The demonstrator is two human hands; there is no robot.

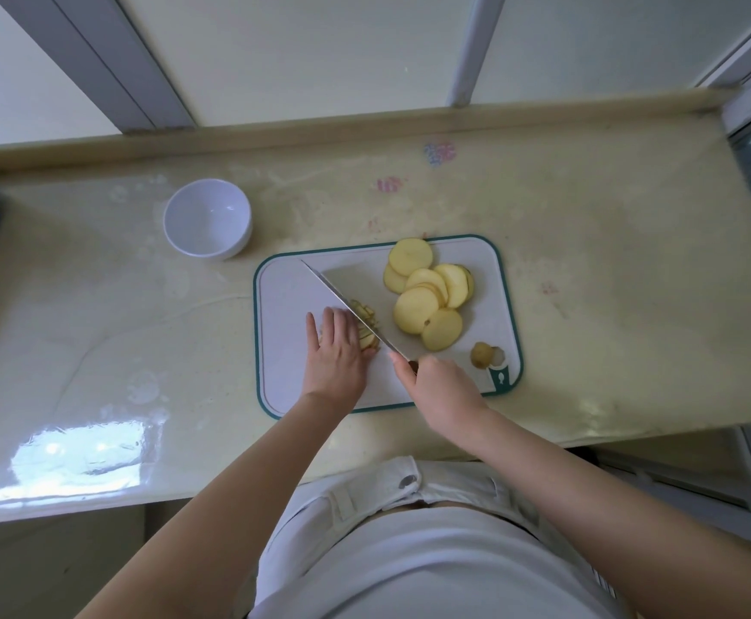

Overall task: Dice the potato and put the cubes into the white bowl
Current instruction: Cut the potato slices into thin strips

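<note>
Potato strips (367, 326) under left hand (335, 350); right hand (438, 386) grip clenched on knife (347, 303).

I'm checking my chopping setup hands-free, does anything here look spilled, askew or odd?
Nothing spilled. The cutting board sits slightly askew on the counter, and a potato end piece lies by its corner hole, close to the edge. The white bowl is upright and empty.

My potato slices (427, 292), pale yellow rounds overlapping flat on the board's far right, a small stack of cut strips (367, 326) beside them toward the middle, skin-on end piece (481, 354) near corner, my white bowl (207, 218) upright, empty, off the board's far left
</note>
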